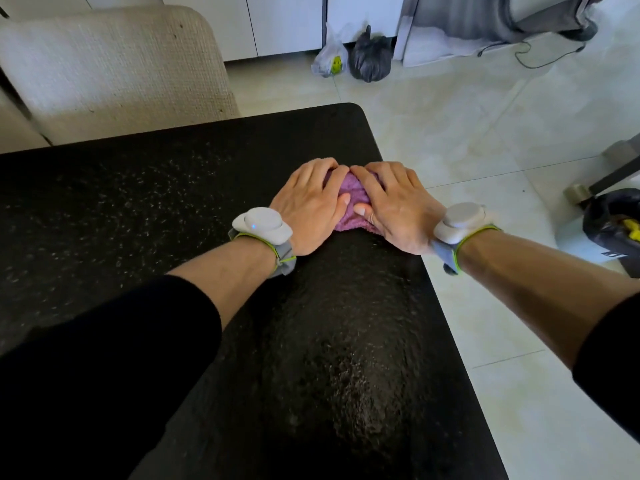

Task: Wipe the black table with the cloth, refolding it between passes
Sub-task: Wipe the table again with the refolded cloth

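Purple terry cloth [347, 221] lies bunched near the far right corner of the speckled black table [138, 209]; my left hand [308, 206] and right hand [394, 206] press it, fingers flat, together. I'd hold pressure even, strokes overlapping

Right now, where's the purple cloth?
Head view: the purple cloth lies on the black table near its far right corner, under the left hand and right hand.
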Demonstrator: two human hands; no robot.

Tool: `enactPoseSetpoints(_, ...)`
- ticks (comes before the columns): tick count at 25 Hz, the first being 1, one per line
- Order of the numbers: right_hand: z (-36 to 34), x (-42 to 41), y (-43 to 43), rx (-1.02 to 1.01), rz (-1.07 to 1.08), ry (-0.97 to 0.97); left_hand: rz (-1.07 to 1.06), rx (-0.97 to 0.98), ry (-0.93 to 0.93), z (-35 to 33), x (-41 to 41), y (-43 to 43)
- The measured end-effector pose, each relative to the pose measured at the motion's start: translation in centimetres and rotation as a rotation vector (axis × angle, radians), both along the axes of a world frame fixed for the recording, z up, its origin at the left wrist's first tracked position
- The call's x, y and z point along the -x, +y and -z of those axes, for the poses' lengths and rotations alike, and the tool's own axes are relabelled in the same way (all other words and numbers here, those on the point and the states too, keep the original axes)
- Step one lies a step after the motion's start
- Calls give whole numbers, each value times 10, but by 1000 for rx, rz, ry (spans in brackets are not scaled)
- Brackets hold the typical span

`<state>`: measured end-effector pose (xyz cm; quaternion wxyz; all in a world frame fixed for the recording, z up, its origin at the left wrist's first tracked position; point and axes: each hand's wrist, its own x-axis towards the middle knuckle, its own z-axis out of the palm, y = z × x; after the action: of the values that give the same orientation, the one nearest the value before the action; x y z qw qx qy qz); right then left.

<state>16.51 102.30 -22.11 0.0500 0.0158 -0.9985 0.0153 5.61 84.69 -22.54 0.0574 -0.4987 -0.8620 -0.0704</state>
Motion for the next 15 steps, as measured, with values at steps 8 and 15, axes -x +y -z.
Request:
enactPoseSetpoints(8, 1, -22, -17, 63, 38, -29, -16, 10, -26, -6, -24, -11)
enactPoseSetpoints(15, -2, -118, -74, 112, 41, -64, 7, 3, -84, -8, -115, -71)
